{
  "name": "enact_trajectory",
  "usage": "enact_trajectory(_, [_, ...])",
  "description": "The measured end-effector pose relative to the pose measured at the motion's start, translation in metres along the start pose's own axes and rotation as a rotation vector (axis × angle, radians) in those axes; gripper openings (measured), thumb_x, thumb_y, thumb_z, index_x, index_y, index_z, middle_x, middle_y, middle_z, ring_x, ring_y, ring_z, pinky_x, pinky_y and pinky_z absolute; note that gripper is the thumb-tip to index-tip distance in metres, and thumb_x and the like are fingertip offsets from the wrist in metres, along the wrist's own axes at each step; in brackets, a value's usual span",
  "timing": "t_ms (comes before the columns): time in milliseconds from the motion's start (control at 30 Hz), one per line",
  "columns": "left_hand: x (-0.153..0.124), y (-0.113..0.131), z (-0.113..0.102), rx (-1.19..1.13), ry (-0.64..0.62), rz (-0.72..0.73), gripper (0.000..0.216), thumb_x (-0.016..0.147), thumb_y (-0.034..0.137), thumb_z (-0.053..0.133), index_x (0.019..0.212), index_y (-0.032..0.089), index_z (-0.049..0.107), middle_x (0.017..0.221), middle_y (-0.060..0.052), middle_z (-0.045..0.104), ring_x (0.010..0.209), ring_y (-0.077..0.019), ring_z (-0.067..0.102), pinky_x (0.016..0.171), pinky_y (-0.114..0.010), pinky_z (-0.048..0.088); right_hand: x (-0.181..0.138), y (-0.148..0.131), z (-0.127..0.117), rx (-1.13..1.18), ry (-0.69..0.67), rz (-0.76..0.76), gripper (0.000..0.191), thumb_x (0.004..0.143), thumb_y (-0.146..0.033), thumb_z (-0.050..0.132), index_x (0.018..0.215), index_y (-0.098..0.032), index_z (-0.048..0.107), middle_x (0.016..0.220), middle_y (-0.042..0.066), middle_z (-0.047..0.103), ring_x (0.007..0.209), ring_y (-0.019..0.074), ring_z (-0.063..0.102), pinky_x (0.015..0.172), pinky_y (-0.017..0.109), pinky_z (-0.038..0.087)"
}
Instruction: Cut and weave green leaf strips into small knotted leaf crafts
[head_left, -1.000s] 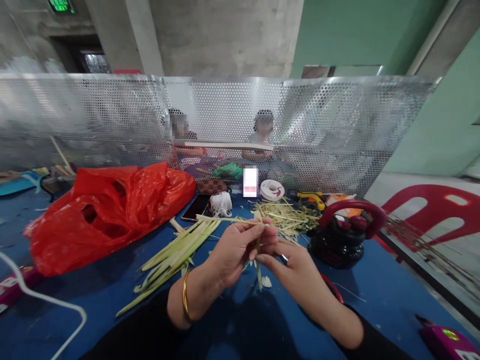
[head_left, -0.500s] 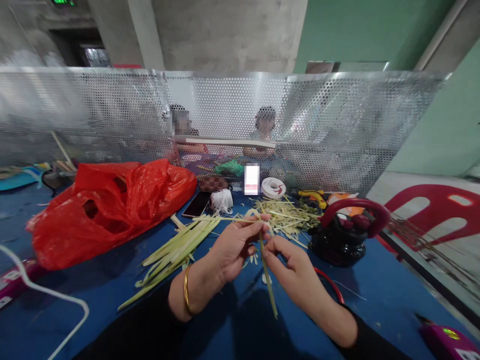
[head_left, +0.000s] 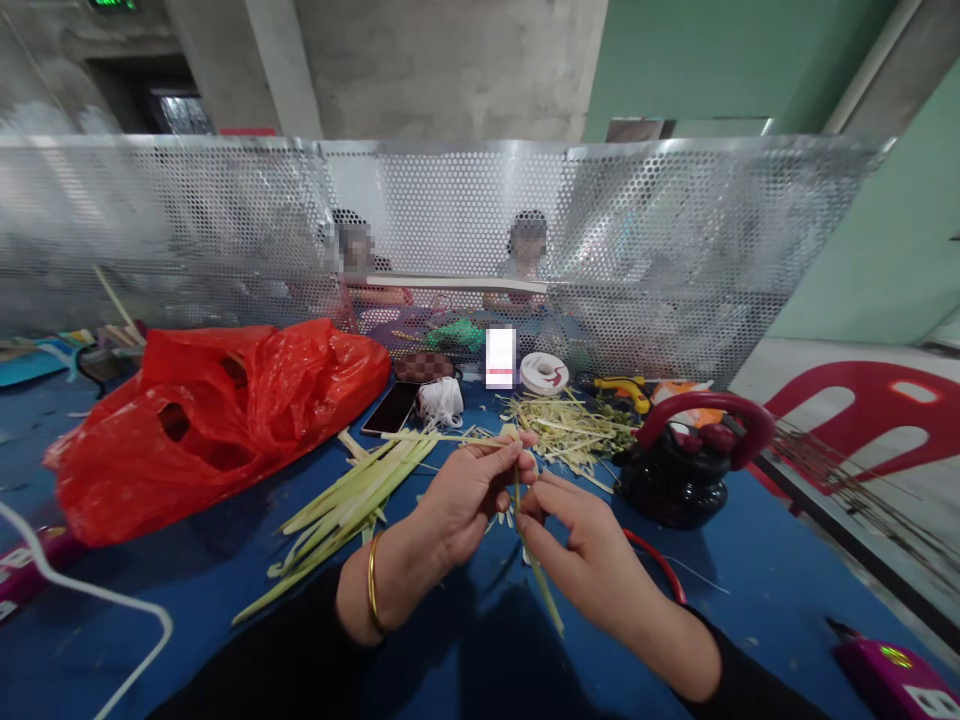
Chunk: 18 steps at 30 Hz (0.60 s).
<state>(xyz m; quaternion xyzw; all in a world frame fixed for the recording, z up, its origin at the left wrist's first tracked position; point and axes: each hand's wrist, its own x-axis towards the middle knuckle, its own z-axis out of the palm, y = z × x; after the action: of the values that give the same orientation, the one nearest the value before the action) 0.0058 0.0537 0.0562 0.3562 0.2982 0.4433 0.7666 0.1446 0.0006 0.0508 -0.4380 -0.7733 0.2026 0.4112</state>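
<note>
My left hand (head_left: 469, 490), with a gold bangle on the wrist, pinches a pale green plant strip near its folded upper end. A long green strip (head_left: 546, 592) hangs down toward me from between my hands. My right hand (head_left: 574, 525) is closed on that strip just below the left fingertips. Another length of strip runs left from my left fingers, over a bundle of flat green strips (head_left: 367, 480) on the blue table (head_left: 420, 660). Beyond my right hand lies a heap of thin yellowish shreds (head_left: 574, 430).
A red plastic bag (head_left: 225, 420) fills the left. Behind the strips are a phone (head_left: 390, 410), white cord (head_left: 441, 402) and a ribbon spool (head_left: 544, 373). A black pot with a red handle (head_left: 675, 480) stands right. Two people sit behind a perforated metal screen (head_left: 450, 190).
My right hand has shifted slightly on the strip, and the strip's hanging end has swung a little to the right. The left hand keeps its pinch.
</note>
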Motion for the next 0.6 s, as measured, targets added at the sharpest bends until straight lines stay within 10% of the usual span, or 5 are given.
enact_trajectory(233, [0.0,0.006,0.001,-0.016,-0.018,-0.131,0.033,0.088,0.04,0.057,0.097,0.011,0.068,0.075,-0.003,0.061,0.063,-0.009,0.061,0.038,-0.013,0.029,0.007,0.017,-0.013,0.025,0.269,0.166,0.019,0.091,-0.033,0.051,0.08,-0.02,0.058,0.079,0.004,0.061,0.077,0.019,0.055,0.072,0.03,0.042])
enact_trajectory(600, [-0.004,0.002,0.006,0.212,0.033,-0.016,0.022,0.07,0.023,0.074,0.084,0.016,0.059,0.063,0.002,0.059,0.052,-0.007,0.054,0.036,-0.014,0.028,0.013,0.022,-0.008,0.299,0.048,0.322,0.029,0.085,-0.041,0.053,0.066,-0.019,0.056,0.067,0.0,0.057,0.066,0.016,0.05,0.064,0.027,0.039])
